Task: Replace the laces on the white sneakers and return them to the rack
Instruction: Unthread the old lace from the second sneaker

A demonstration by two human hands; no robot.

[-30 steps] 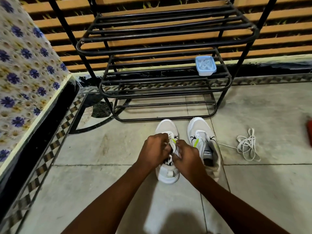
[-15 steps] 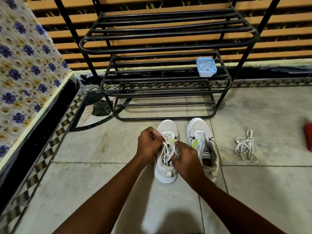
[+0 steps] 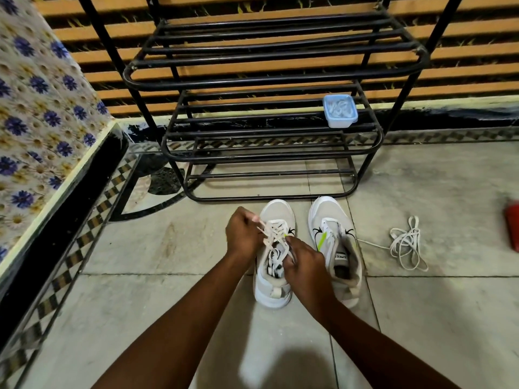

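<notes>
The floor (image 3: pixel 140 304) is pale grey stone tile with thin dark joints, dull and streaked, and a soft shadow falls at the bottom centre. Along the left a checkered border strip (image 3: pixel 70 262) in black and tan runs diagonally up to the back wall, beside a black band under a blue-and-yellow floral surface (image 3: pixel 36 108) that fills the upper left. The back wall (image 3: pixel 463 66) shows orange horizontal slats over a dark ground.

A black metal rack (image 3: pixel 266 80) with tube shelves stands on the floor against that wall, upper centre. A small pale blue container (image 3: pixel 339 110) sits on the right end of its middle shelf.

Just in front of the rack's lowest bar, two white sneakers stand side by side at centre frame, toes toward the rack. The left hand (image 3: pixel 243 234) hovers over the first sneaker (image 3: pixel 276 211), fingers curled, pinching its lace (image 3: pixel 276 228) near the top eyelets. The right hand (image 3: pixel 304 262) is curled over the shoe's opening and seems to grip the lace lower down, though its fingertips are hidden. The second sneaker (image 3: pixel 328 211) stands just to the right, untouched.

A loose white lace (image 3: pixel 407 245) lies bunched on the tile further right, and a red object (image 3: pixel 512 228) is cut off by the right edge.
</notes>
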